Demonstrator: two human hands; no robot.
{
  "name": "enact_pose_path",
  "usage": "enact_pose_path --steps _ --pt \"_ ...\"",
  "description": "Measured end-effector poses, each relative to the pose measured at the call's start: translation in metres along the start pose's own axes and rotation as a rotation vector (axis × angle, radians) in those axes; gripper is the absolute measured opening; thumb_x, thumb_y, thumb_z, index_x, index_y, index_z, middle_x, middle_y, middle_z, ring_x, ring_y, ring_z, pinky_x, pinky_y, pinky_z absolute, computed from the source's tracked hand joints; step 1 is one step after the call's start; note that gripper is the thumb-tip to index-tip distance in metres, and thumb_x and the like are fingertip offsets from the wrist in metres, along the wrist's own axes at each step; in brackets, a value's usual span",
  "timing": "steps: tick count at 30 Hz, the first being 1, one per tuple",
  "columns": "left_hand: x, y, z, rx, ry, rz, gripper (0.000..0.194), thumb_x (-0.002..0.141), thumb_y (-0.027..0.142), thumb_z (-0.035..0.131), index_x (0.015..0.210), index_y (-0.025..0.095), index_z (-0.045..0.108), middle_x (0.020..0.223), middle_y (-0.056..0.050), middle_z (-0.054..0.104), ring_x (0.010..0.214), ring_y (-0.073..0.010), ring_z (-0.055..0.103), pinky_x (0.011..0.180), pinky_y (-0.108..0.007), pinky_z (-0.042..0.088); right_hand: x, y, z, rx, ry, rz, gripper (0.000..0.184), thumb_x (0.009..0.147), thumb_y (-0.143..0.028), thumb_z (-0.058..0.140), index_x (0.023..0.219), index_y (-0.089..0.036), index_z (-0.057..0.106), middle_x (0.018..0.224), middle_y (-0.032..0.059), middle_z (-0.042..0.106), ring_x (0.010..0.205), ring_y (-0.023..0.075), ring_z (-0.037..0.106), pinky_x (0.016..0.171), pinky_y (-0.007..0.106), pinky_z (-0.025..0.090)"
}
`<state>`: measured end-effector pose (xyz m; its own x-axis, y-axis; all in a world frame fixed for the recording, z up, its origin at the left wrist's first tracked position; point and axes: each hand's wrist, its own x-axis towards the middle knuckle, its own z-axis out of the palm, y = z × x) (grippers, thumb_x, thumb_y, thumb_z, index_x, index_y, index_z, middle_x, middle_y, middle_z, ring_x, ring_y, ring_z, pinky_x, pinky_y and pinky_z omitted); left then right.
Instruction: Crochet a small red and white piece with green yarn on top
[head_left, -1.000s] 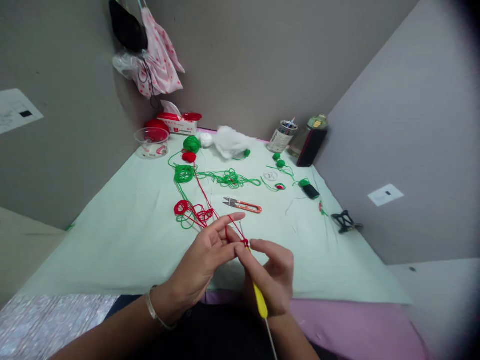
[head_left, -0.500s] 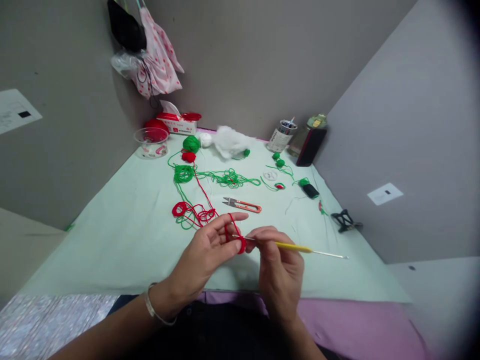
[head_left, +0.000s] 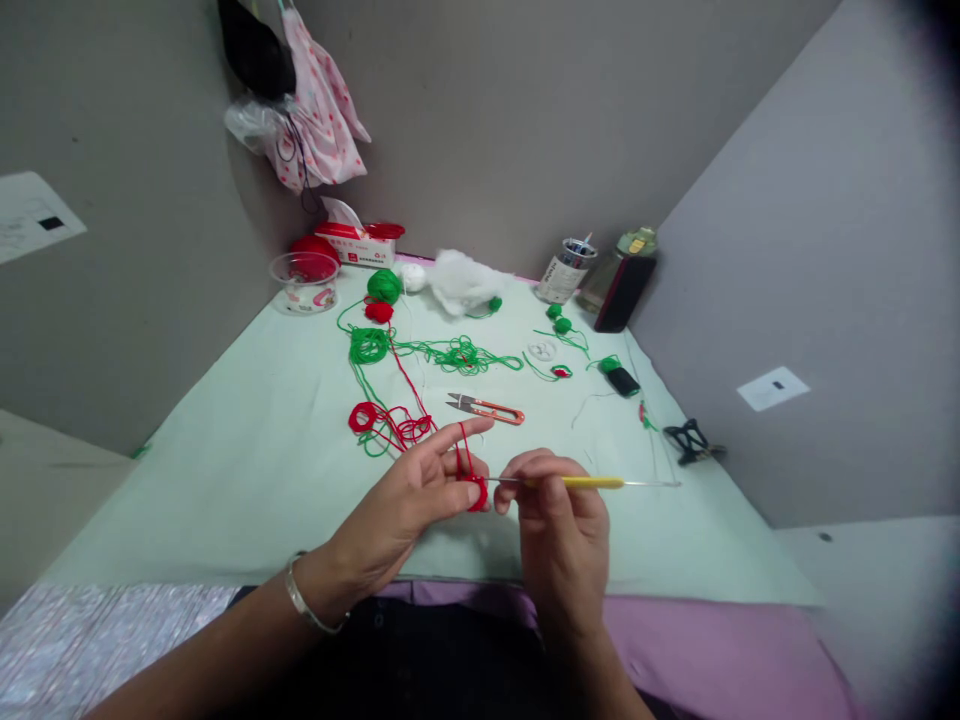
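Between thumb and fingers, my left hand (head_left: 420, 485) pinches a small round red crochet piece (head_left: 476, 493). Red yarn (head_left: 463, 440) loops over its raised index finger and runs back to loose red coils (head_left: 409, 428) on the table. My right hand (head_left: 559, 530) grips a crochet hook (head_left: 592, 483) with a yellow handle, held nearly level. The hook's left metal end meets the top of the red piece; its exact tip is hidden there. The other metal end points right, past my hand. Thread snips (head_left: 486, 408) with orange handles lie just beyond my left fingertips.
Tangled green yarn (head_left: 457, 355) stretches across the mid-table. Behind it sit a green ball (head_left: 384, 286), white stuffing (head_left: 461, 285) and a tissue box (head_left: 364, 247). A clear tub (head_left: 304, 285) stands back left; a pen can (head_left: 566, 272) and bottle (head_left: 637, 243) stand back right.
The crochet hook swung from pointing down toward my body to lying nearly level, and my right hand turned with it. The red piece tipped to show its round face and shifted slightly left.
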<state>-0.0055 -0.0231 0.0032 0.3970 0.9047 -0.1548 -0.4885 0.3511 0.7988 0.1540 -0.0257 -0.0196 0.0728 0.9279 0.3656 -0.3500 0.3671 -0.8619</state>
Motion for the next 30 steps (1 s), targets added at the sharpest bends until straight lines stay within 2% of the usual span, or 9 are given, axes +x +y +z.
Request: enact_pose_path --steps 4,10,13,15,17,20,24,30 --pt "-0.001 0.001 -0.003 -0.064 -0.053 -0.07 0.063 0.081 0.021 0.082 0.142 0.018 0.064 0.091 0.0 0.066 0.087 -0.0172 0.064 0.091 -0.034 0.046 0.001 -0.001 -0.001 0.024 0.036 0.044 0.019 0.102 -0.035 0.067 0.09 -0.023 0.076 0.082 0.0009 0.066 0.062 0.0125 0.063 0.054 0.026 0.055" --pt "0.0 0.004 -0.005 -0.135 -0.113 -0.129 0.046 0.077 0.024 0.085 0.122 0.016 0.077 0.089 -0.002 0.067 0.081 -0.0159 0.066 0.086 -0.031 0.049 0.006 -0.006 -0.008 0.019 0.046 0.109 0.022 0.101 -0.035 0.067 0.086 -0.021 0.075 0.076 0.0013 0.065 0.06 0.012 0.061 0.052 0.023 0.051" --pt "0.001 0.001 -0.001 -0.057 -0.038 -0.068 0.041 0.078 0.023 0.086 0.118 0.018 0.078 0.088 -0.001 0.066 0.083 -0.0151 0.065 0.087 -0.03 0.049 0.006 -0.005 -0.008 0.046 0.021 0.119 0.021 0.1 -0.037 0.068 0.087 -0.022 0.075 0.077 0.0013 0.067 0.058 0.0116 0.061 0.05 0.022 0.05" --pt "0.0 -0.003 0.002 0.022 0.03 0.004 0.043 0.081 0.023 0.086 0.123 0.02 0.076 0.091 -0.001 0.068 0.087 -0.0156 0.066 0.09 -0.03 0.05 0.003 -0.004 -0.006 -0.005 -0.003 0.067 0.018 0.101 -0.036 0.068 0.092 -0.024 0.078 0.082 0.0022 0.071 0.062 0.0125 0.065 0.055 0.024 0.054" --pt "-0.001 -0.007 0.004 0.088 0.079 0.064 0.045 0.084 0.024 0.084 0.128 0.022 0.074 0.096 -0.002 0.07 0.094 -0.0174 0.067 0.094 -0.032 0.051 -0.001 -0.002 -0.004 -0.149 -0.022 -0.038 0.016 0.102 -0.032 0.066 0.099 -0.026 0.08 0.092 0.0044 0.077 0.077 0.0166 0.072 0.068 0.029 0.061" --pt "-0.001 -0.01 0.006 0.143 0.116 0.116 0.044 0.085 0.023 0.083 0.128 0.023 0.073 0.097 -0.002 0.07 0.1 -0.0193 0.068 0.095 -0.033 0.053 -0.006 -0.001 -0.002 -0.32 -0.04 -0.166 0.019 0.104 -0.027 0.063 0.109 -0.03 0.082 0.103 0.0052 0.081 0.1 0.0206 0.075 0.084 0.034 0.063" --pt "-0.001 -0.009 0.007 0.177 0.145 0.143 0.044 0.086 0.022 0.081 0.128 0.022 0.071 0.095 -0.002 0.07 0.097 -0.0193 0.07 0.094 -0.033 0.055 -0.008 0.001 -0.001 -0.297 -0.042 -0.142 0.021 0.104 -0.022 0.062 0.109 -0.031 0.082 0.101 0.0037 0.082 0.09 0.0175 0.075 0.071 0.029 0.062" --pt "0.0 -0.007 0.009 0.214 0.173 0.144 0.048 0.083 0.023 0.083 0.129 0.022 0.069 0.095 -0.001 0.067 0.099 -0.0197 0.068 0.095 -0.033 0.054 -0.004 0.001 0.001 -0.296 -0.054 -0.144 0.015 0.1 -0.022 0.069 0.104 -0.029 0.082 0.097 0.005 0.079 0.093 0.0199 0.075 0.077 0.033 0.064"
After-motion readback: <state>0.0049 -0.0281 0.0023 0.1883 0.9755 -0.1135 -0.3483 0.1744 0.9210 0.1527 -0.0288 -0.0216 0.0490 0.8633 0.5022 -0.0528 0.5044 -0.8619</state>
